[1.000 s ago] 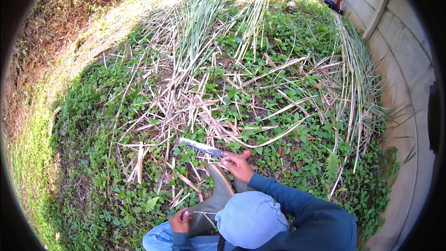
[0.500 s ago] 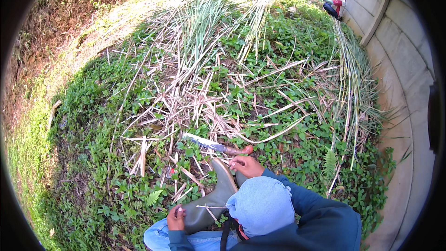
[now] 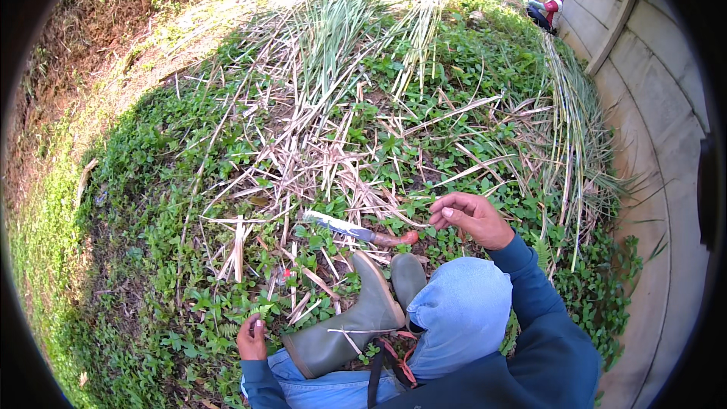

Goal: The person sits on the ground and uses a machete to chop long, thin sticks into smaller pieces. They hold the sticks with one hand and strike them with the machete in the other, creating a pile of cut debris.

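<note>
My right hand [image 3: 475,220] is over the plants right of the knife, its fingers bent and thumb pressed in. A pale dry leaf strip [image 3: 409,221] runs up to its fingertips and seems pinched there. My left hand [image 3: 252,338] is low at the left, beside the top of a green rubber boot [image 3: 348,327], fingers curled. Whatever it may hold is too small to make out. A large knife [image 3: 344,227] with a worn blade and a brown, red-ended handle lies on the ground just beyond the boots. The second boot [image 3: 409,282] shows partly beside my denim-covered knee [image 3: 462,310].
Dry leaf pieces [image 3: 303,155] litter the low green plants. Long green stalks [image 3: 333,42] lie ahead, and another bundle [image 3: 568,136] lies along the concrete wall [image 3: 651,113] at right. A person [image 3: 547,12] crouches by the wall far off. Brown brush [image 3: 98,23] covers the far left.
My right hand has moved from near the boot tip up and right, over the leaf strip. The left hand has shifted left, away from the boot. My knee has moved right, showing the second boot more.
</note>
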`<state>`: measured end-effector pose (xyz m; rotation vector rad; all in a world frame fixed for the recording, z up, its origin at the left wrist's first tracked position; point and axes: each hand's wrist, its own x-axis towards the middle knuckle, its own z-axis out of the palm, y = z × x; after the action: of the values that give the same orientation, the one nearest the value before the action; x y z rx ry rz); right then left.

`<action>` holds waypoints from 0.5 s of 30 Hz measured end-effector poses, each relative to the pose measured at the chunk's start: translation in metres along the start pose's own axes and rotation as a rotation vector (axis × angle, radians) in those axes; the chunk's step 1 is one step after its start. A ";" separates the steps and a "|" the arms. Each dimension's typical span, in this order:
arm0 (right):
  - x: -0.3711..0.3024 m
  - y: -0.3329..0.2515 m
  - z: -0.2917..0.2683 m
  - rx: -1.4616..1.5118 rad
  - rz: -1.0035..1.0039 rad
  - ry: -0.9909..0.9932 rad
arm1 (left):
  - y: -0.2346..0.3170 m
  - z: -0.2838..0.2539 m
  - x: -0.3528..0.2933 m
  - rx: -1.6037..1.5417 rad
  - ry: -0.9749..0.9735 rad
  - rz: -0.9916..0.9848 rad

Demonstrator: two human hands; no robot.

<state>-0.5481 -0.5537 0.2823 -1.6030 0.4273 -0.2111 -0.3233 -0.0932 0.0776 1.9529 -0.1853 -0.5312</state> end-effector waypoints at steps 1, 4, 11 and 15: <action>-0.003 -0.011 0.004 -0.004 -0.006 -0.018 | 0.002 -0.008 0.008 0.035 0.023 0.034; -0.013 -0.043 0.012 -0.109 -0.018 -0.105 | 0.004 -0.035 0.041 0.082 0.043 0.106; -0.016 -0.071 0.018 -0.499 -0.063 -0.216 | -0.016 -0.137 0.170 0.451 0.288 0.283; -0.020 -0.056 0.004 -0.362 0.171 -0.109 | 0.000 -0.168 0.231 0.866 0.420 0.163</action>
<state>-0.5570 -0.5405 0.3396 -1.9094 0.5370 0.0902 -0.0430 -0.0380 0.0705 2.8004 -0.3392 0.1205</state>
